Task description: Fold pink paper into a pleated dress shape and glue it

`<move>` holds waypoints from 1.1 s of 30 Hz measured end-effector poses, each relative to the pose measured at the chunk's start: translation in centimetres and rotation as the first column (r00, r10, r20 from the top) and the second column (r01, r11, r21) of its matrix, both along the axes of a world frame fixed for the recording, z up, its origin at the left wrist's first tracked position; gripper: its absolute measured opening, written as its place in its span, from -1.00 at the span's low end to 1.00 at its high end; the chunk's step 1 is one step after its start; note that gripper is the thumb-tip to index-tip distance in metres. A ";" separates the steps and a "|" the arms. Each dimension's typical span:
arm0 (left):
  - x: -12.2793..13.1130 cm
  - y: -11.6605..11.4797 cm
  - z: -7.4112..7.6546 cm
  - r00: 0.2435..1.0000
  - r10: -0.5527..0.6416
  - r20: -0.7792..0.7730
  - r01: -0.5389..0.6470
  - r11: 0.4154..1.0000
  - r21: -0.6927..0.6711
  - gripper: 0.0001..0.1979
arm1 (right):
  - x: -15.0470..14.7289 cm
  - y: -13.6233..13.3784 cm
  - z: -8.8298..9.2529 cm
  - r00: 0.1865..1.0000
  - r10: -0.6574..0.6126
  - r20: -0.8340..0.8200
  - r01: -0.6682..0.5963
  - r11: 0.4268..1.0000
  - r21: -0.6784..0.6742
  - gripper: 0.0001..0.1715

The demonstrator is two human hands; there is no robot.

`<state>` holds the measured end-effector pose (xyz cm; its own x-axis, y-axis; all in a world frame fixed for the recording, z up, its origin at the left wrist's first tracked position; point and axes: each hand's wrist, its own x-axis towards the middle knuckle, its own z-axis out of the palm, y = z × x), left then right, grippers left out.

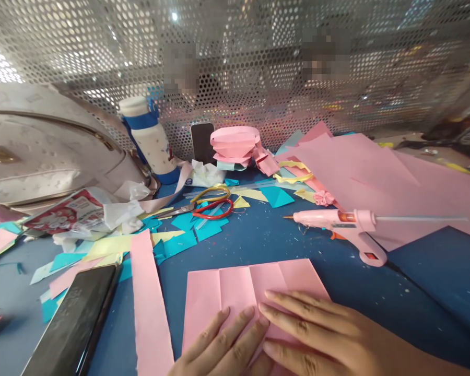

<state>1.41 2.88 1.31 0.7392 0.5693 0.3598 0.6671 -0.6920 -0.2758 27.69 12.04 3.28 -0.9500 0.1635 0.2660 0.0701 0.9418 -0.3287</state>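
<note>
Rests left hand [215,355] and right hand [332,329], flat and close together, on one creased pink sheet [235,287]; shows bare counter [254,243] between its far edge and one glue gun [362,222].

We see a flat blue tabletop [243,243]. Directly on it we have a creased pink paper sheet [235,287], turquoise paper scraps [280,196] and a pink plastic glue gun [350,224]

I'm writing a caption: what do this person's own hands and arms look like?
The left hand and right hand are bare: no gloves or rings show. The fingers look short-nailed. No sleeve shows on the right wrist; the left wrist is out of frame.
</note>
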 end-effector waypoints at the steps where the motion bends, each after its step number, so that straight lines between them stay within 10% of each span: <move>1: -0.4 0.3 0.3 1.000 -0.013 -0.010 0.013 1.000 -0.012 -0.63 | 0.0 0.0 -0.1 1.000 -0.002 -0.012 0.002 1.000 0.000 -0.36; 14: -0.7 1.2 -0.4 0.990 0.118 0.072 -0.114 0.992 -0.063 -0.45 | -0.6 0.5 1.1 0.991 0.098 0.090 -0.106 0.990 0.091 -0.47; 33: -1.2 1.6 0.1 0.990 0.134 0.032 -0.132 0.989 -0.064 -0.34 | -1.0 0.1 -0.5 0.997 -0.065 0.045 0.055 0.979 0.196 -0.44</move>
<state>0.25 4.43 1.42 0.6428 0.6833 0.3462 0.7629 -0.6116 -0.2095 26.72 12.11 2.75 -0.9531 0.1708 0.2499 0.1405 0.9809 -0.1346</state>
